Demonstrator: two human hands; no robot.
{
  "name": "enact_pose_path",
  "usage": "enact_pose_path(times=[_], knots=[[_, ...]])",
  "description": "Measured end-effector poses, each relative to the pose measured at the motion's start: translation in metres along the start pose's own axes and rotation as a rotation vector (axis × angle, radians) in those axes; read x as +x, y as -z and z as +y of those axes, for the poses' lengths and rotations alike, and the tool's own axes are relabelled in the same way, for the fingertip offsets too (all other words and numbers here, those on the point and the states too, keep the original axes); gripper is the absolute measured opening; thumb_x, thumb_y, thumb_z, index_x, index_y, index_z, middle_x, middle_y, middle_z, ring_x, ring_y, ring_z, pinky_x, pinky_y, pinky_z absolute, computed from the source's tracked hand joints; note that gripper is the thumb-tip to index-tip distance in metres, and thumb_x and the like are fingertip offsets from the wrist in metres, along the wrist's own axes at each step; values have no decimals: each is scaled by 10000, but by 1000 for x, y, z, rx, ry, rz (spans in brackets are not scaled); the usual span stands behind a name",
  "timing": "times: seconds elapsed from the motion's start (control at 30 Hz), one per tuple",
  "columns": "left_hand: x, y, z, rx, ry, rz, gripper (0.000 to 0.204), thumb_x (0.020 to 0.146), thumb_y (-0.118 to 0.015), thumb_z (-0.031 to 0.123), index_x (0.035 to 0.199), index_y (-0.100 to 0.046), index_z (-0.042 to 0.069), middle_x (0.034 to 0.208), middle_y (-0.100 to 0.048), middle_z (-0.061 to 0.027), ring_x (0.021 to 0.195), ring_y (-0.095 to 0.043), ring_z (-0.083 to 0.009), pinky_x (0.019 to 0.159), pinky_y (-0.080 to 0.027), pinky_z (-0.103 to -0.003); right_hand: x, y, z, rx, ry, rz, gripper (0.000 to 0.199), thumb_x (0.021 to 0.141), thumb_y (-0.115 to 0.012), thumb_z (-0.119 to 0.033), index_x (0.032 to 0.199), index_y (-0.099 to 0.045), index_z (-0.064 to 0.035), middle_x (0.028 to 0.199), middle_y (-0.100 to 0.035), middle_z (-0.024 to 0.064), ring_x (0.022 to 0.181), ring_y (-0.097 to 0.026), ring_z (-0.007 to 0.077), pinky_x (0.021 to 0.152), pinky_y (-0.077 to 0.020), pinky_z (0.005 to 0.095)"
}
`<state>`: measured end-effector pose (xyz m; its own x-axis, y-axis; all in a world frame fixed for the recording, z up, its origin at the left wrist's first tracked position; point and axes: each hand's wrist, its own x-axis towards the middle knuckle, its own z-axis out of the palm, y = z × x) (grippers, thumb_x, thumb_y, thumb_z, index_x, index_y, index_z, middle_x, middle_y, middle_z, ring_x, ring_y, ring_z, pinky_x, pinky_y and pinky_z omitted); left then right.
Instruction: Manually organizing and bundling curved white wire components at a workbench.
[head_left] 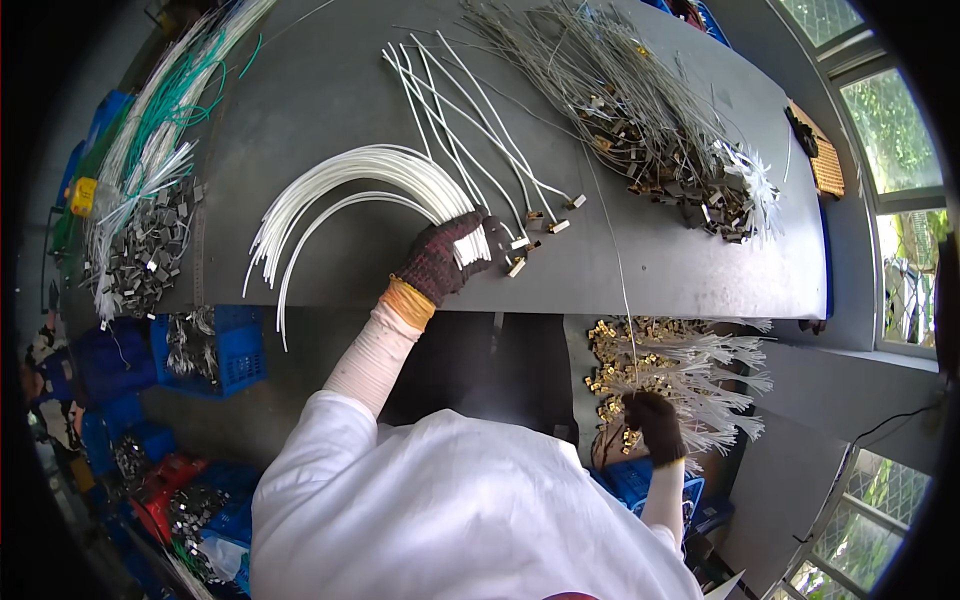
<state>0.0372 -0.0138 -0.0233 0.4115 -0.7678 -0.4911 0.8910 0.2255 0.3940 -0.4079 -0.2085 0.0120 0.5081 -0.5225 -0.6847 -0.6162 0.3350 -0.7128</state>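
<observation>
My left hand, in a dark knit glove, grips one end of a bundle of curved white tubes that lies on the grey table. My right hand, also gloved, is down below the table edge and pinches a thin grey wire that runs up across the table. Under that hand lies a pile of small brass terminals and wires with white frayed ends. A few white wires with brass ends lie just beyond my left hand.
A large heap of grey wires with brass ends covers the table's far right. White and green wires with metal clips lie at the left. Blue crates with parts stand below on the left. Windows are on the right.
</observation>
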Motion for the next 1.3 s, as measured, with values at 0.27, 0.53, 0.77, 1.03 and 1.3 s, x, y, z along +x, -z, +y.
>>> enact_pose_path(times=[0.27,0.53,0.77,1.03,1.3], knots=[[26,-13,-1,-104,-98,-10,262,942,-623,130,1191,-600,53,1139,-664,-168,1101,-638,-404,914,-539,-614,-80,-7,87,178,41,12,199,871,-697,-20,1069,-719,-32,845,-667,20,713,-622,114,648,-515,264],[27,-25,37,-123,-203,-65,192,947,-601,126,1119,-591,41,1085,-673,-169,1034,-666,-380,889,-557,-568,-60,-40,53,-174,201,-195,148,897,-629,-38,1009,-725,-53,826,-658,20,693,-603,96,625,-502,249],[22,-21,55,-97,-279,-31,185,962,-593,149,1114,-590,42,1057,-668,-148,1014,-663,-342,887,-560,-531,-64,-7,87,-341,284,-164,243,802,-643,53,1014,-716,-40,958,-664,79,782,-638,159,665,-526,288],[24,-21,46,-87,-242,-13,203,944,-614,130,1130,-608,46,1038,-688,-139,995,-674,-329,924,-541,-533,-59,-8,85,-353,297,-200,285,798,-642,77,1052,-707,-36,964,-667,89,795,-644,172,681,-533,299],[18,-12,37,-50,-169,-109,225,948,-628,148,1148,-620,44,1092,-690,-154,1058,-667,-346,947,-526,-554,-51,-13,71,-483,407,-196,235,835,-633,59,1028,-710,-48,947,-671,103,811,-652,203,687,-541,309]])
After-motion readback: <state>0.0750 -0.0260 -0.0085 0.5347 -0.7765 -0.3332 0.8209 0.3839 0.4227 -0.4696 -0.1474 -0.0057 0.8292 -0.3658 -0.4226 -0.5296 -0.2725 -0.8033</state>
